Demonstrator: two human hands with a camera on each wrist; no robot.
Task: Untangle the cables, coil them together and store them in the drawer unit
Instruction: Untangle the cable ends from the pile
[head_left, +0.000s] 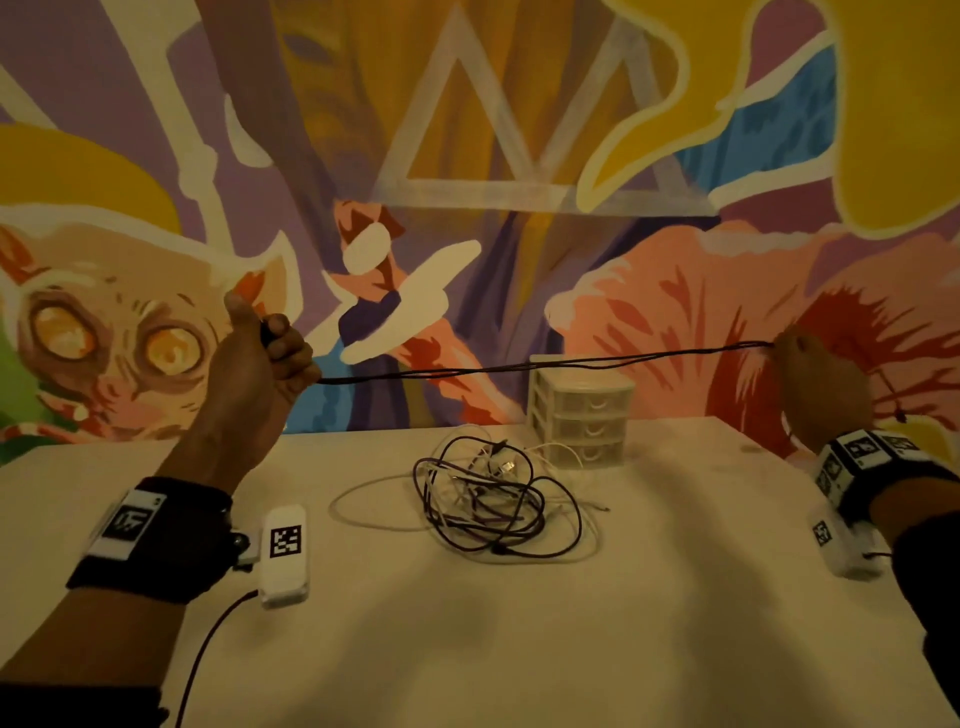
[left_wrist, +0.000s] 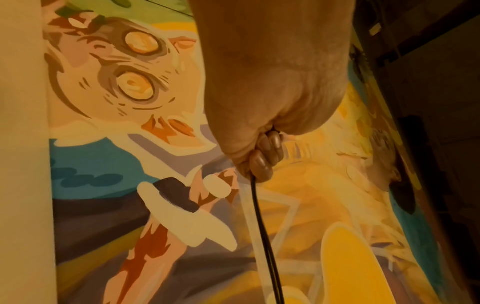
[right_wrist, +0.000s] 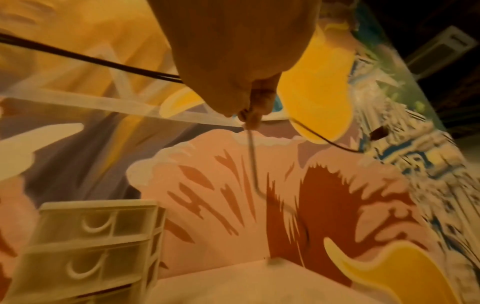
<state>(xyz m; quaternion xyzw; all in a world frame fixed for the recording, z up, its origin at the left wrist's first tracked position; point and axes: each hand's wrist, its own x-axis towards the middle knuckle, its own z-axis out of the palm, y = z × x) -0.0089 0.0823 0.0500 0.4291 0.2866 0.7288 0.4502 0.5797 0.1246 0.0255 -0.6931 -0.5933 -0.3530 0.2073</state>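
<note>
A dark cable (head_left: 545, 366) is stretched doubled in the air between my two raised hands. My left hand (head_left: 270, 343) grips one end in a fist; the left wrist view shows the two strands (left_wrist: 265, 236) leaving the curled fingers (left_wrist: 262, 162). My right hand (head_left: 815, 384) grips the other end, and a loose tail with a plug (right_wrist: 378, 132) hangs from it. A tangle of dark and white cables (head_left: 493, 499) lies on the table (head_left: 519, 649). The small white drawer unit (head_left: 579, 413) stands behind the tangle, its three drawers closed.
A painted mural wall (head_left: 467, 156) rises right behind the table. Marker-tagged wrist bands and white camera units (head_left: 284, 553) sit on both wrists, with a thin lead trailing from the left one. The drawer unit (right_wrist: 88, 246) is below and left of my right hand.
</note>
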